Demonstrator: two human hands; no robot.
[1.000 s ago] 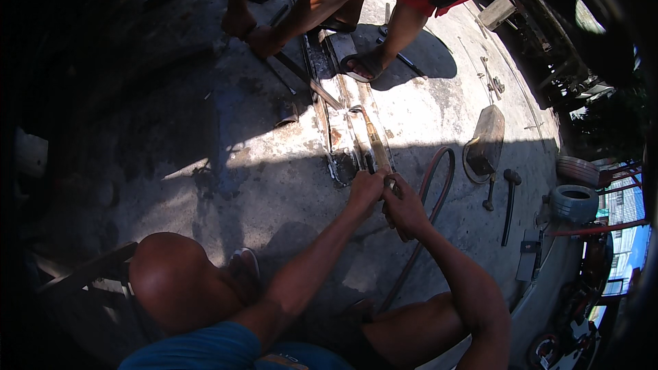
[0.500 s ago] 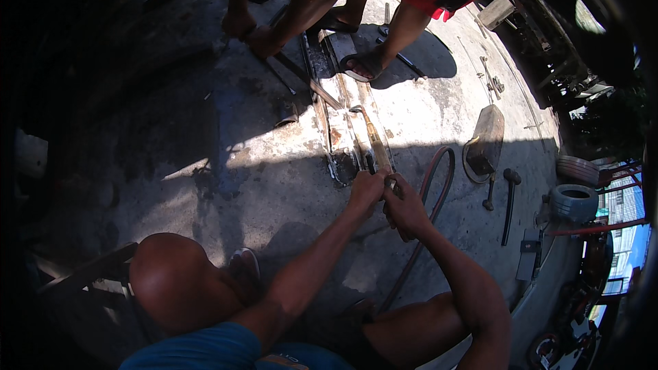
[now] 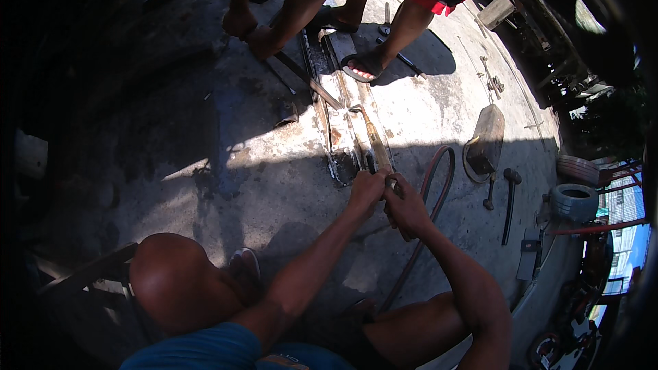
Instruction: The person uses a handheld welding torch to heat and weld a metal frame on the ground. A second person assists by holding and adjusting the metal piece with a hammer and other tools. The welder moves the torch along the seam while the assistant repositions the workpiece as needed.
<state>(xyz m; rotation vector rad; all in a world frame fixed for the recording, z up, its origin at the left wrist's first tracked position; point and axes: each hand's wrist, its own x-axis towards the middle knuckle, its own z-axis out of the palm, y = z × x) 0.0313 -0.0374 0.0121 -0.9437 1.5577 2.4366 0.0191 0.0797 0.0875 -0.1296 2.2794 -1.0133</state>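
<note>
My left hand point(image 3: 368, 190) and my right hand point(image 3: 406, 207) are both closed round the rear of a brass gas torch point(image 3: 376, 142), the right one just behind the left. The torch's bent tip points away from me, over a long rusty metal channel point(image 3: 345, 145) lying on the concrete. Across from me, a co-worker's two hands point(image 3: 255, 35) grip a flat metal bar point(image 3: 305, 77). The bar's lower end meets the channel close to the torch tip. In the bright sunlight I cannot make out any flame.
A hose point(image 3: 449, 157) loops to the right of my hands. Beyond it are a wooden block point(image 3: 485, 140), a hammer point(image 3: 508, 199) and stacked tyres point(image 3: 574, 202). The co-worker's sandalled foot point(image 3: 363, 67) rests on the channel, with a wrench point(image 3: 406, 62) nearby.
The co-worker's red shorts and legs have shifted slightly to the right. My hands, the torch and the flat bar stay in place.
</note>
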